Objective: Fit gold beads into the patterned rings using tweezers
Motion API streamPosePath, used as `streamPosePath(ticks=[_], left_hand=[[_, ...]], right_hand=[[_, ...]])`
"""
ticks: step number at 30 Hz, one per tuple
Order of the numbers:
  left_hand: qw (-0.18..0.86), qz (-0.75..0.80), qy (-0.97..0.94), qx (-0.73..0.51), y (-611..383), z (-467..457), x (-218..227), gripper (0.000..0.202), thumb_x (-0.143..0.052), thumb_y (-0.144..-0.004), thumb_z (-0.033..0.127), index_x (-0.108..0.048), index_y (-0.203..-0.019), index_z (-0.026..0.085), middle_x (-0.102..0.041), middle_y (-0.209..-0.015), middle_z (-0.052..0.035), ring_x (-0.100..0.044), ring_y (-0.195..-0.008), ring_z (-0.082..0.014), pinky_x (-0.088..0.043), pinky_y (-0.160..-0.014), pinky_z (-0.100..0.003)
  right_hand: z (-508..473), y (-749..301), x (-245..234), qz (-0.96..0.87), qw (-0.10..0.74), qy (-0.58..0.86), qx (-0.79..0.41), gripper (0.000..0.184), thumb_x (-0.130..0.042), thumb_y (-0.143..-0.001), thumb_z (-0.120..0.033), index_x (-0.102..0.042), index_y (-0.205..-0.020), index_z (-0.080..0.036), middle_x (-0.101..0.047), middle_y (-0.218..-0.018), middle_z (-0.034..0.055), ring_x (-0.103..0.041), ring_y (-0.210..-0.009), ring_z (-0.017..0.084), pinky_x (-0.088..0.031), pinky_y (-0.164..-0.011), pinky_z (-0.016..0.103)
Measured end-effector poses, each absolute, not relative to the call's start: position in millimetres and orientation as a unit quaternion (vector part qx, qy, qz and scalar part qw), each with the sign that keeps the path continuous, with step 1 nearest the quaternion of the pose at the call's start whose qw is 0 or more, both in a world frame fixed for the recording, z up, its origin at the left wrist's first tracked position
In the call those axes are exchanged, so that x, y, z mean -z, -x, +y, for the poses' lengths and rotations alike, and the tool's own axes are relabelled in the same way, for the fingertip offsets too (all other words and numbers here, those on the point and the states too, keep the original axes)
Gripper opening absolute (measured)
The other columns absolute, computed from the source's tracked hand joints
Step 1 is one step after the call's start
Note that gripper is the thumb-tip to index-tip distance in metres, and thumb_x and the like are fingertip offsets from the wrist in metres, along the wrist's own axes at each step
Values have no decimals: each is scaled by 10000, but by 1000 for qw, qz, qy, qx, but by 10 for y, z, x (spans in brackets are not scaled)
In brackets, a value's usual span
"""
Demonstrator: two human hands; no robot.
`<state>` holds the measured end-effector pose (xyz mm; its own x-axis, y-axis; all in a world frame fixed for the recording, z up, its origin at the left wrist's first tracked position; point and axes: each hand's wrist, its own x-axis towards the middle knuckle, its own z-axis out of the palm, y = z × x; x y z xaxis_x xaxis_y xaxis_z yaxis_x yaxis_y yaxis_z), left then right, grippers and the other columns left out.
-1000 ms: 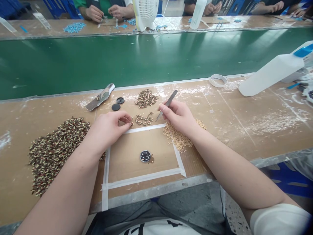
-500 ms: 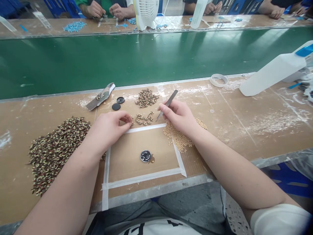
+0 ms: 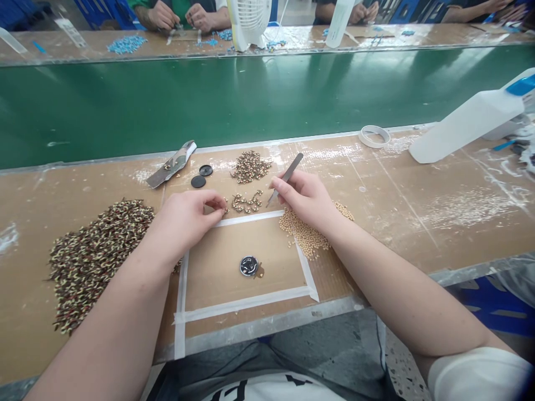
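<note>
Metal tweezers (image 3: pixel 293 166) are gripped in my right hand (image 3: pixel 307 197), their tips pointing down at the table just right of a loose ring of small brown-and-gold pieces (image 3: pixel 247 203). My left hand (image 3: pixel 194 214) is closed in a pinch left of that ring. Whatever its fingertips hold is too small and hidden to name. Under my right wrist lies a heap of small beige beads (image 3: pixel 308 236). A small round dish of dark glossy stuff (image 3: pixel 249 266) sits within a white tape frame (image 3: pixel 246 303) on the cardboard, a brown stain beside it.
A big heap of dark-and-cream pieces (image 3: pixel 100 256) lies left, a smaller pile (image 3: pixel 249 167) behind the ring. Also here are two black discs (image 3: pixel 198 181), a crumpled packet (image 3: pixel 172 165), a tape roll (image 3: pixel 374 136) and a white bottle (image 3: pixel 468 125). Co-workers' hands (image 3: pixel 200 18) are across the green belt (image 3: pixel 251 94).
Both my hands and the tweezers stay almost still. At the far right, a co-worker's hands have lifted and shifted.
</note>
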<state>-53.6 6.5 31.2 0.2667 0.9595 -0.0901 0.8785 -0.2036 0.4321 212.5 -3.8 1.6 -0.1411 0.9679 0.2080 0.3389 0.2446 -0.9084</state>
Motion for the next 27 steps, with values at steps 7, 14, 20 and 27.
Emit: streamPosePath(ticks=[7, 14, 20, 27], left_hand=[[198, 601, -768, -99, 525, 65, -302, 211, -666, -845, 440, -794, -921, 291, -796, -962, -9, -686, -814, -245, -508, -770, -348], [196, 598, -771, -98, 524, 73, -309, 194, -665, -843, 432, -786, -899, 290, -793, -938, -7, -688, -807, -241, -491, -733, -349], [214, 596, -765, -116, 526, 63, -309, 215, -667, -842, 429, -755, -947, 264, -789, -997, -32, -699, -867, -245, -525, -810, -354], [214, 609, -757, -101, 533, 69, -329, 292, -670, -838, 500, -745, -1007, 273, -784, -1020, -39, -689, -880, -258, -520, -756, -351]], right_hand=[[-41, -2127, -17, -658, 431, 492, -373, 405, -573, -983, -576, -672, -896, -194, -618, -693, -6, -575, -646, 130, -416, -617, 285], [-34, -2125, -19, -652, 437, 494, -374, 398, -578, -980, -570, -674, -892, -193, -613, -683, -7, -574, -650, 131, -415, -618, 287], [7, -2206, -48, -638, 459, 505, -357, 404, -571, -986, -576, -675, -907, -194, -599, -668, -6, -548, -623, 132, -401, -603, 299], [94, -2410, -94, -694, 400, 556, -222, 409, -538, -1012, -530, -652, -807, -195, -576, -658, 4, -520, -633, 152, -338, -609, 316]])
